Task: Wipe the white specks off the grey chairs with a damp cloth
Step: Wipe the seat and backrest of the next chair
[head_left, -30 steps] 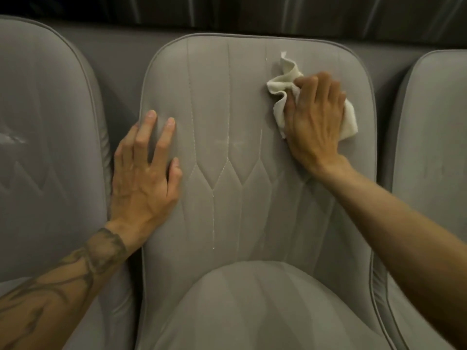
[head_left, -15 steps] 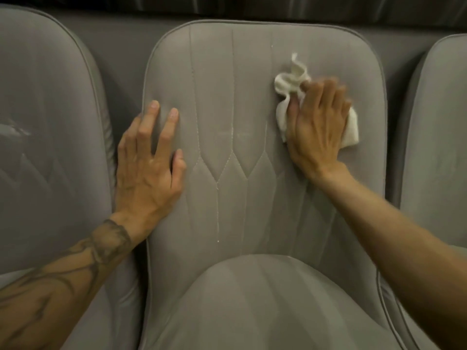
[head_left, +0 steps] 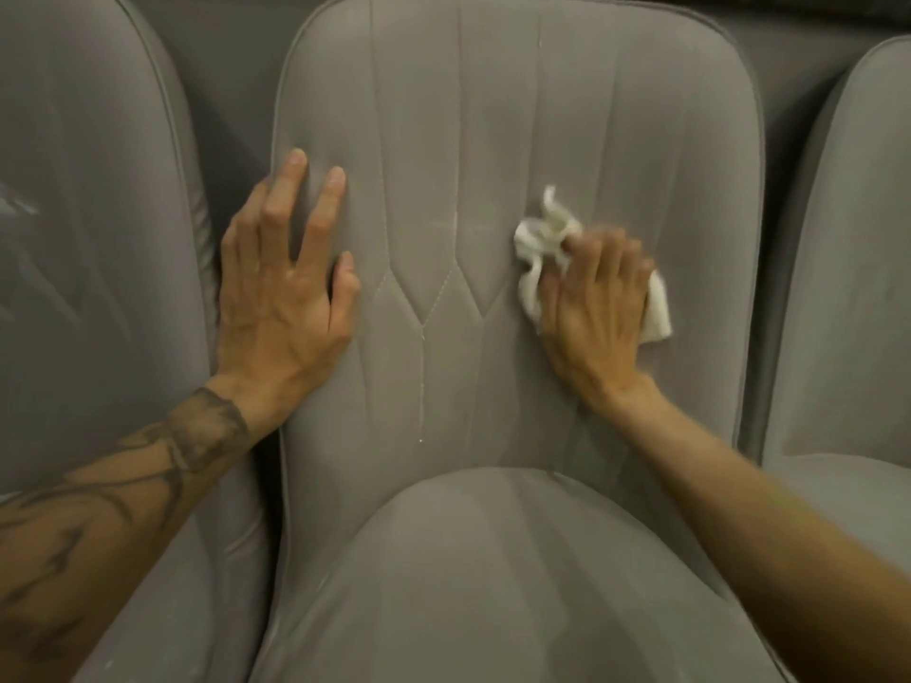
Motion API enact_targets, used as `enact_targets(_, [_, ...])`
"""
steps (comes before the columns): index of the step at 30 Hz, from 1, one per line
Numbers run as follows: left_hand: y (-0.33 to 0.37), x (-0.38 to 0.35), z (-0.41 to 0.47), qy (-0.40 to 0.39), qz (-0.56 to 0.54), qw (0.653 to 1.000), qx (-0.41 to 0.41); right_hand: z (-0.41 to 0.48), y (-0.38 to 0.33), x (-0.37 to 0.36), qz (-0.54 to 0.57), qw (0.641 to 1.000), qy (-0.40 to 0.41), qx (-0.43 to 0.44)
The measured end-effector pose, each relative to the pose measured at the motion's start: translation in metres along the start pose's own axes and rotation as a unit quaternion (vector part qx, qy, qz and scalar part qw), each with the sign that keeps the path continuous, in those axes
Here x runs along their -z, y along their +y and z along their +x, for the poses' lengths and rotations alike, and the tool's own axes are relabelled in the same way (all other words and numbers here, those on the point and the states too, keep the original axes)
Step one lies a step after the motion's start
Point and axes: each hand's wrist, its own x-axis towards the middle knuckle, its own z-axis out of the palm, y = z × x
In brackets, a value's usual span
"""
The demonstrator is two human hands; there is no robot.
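Note:
The middle grey chair (head_left: pixel 443 115) fills the view, backrest above and seat cushion (head_left: pixel 517 584) below. My right hand (head_left: pixel 596 308) presses a crumpled white cloth (head_left: pixel 542 239) flat against the right half of the backrest; the hand is motion-blurred and cloth sticks out on both sides of it. My left hand (head_left: pixel 281 283) rests flat on the backrest's left edge with its fingers spread. A faint whitish smear (head_left: pixel 453 224) marks the centre seam. Small white specks show low on the seam (head_left: pixel 420 440) and near the top (head_left: pixel 541 43).
A second grey chair (head_left: pixel 98 239) stands close on the left with pale marks on its backrest. A third grey chair (head_left: pixel 848 239) stands on the right. Narrow dark gaps separate the chairs.
My right hand has slid the cloth down the backrest from the upper right toward the middle. The left hand stays in place. The view has tilted lower.

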Motion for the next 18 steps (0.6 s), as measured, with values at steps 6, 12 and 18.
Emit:
enact_targets(6, [0.002,0.003,0.001,0.002,-0.005,1.0,0.0,-0.084,0.006,0.01,0.037,0.954,-0.179,0.237])
enact_targets(12, [0.0,0.001,0.001,0.006,-0.005,1.0,0.0,-0.035,0.007,0.001,0.01,0.999,-0.039,0.036])
enact_targets(18, [0.0,0.0,0.001,0.004,0.0,1.0,0.002,-0.139,-0.012,0.011,0.056,0.939,-0.242,0.237])
